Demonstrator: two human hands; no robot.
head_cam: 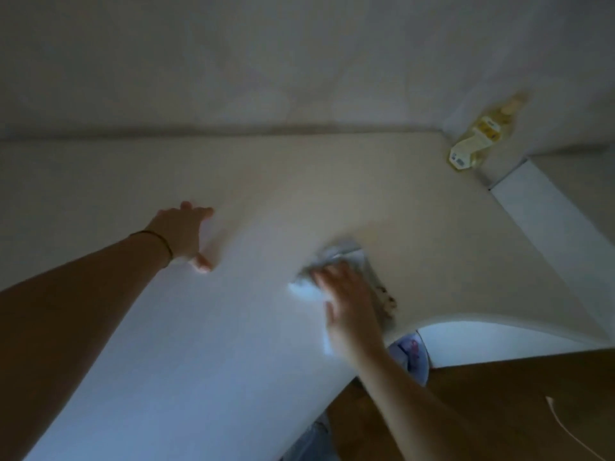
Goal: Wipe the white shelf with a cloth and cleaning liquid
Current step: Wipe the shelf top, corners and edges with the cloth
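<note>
Wiping the White Shelf With a Cloth

Wiping is the step going on now. The white shelf is wide and flat, and it meets a pale wall at the back. The right hand is spread flat on top of the cloth, pushing it down onto the shelf near the shelf's front edge. The fingers are not curled around the cloth; the palm pins it so it can rub the top. The picture is blurry there, so the hand looks to be moving fast. The cloth is pale, with a darker patterned part on its right side.

The left hand lies open on the shelf, to the left of the cloth and well apart from it. It grips nothing. It seems to be there to lean on, so the body stays steady during the reach. A thin dark band goes around that wrist.

The bottle of cleaning liquid is yellow and sits in the back right corner of the shelf, far from the cloth. That spot keeps it out of the way of the wiping, yet close enough to grab again.

Below the shelf's front edge is a brown floor with a thin white cord on it.
</note>
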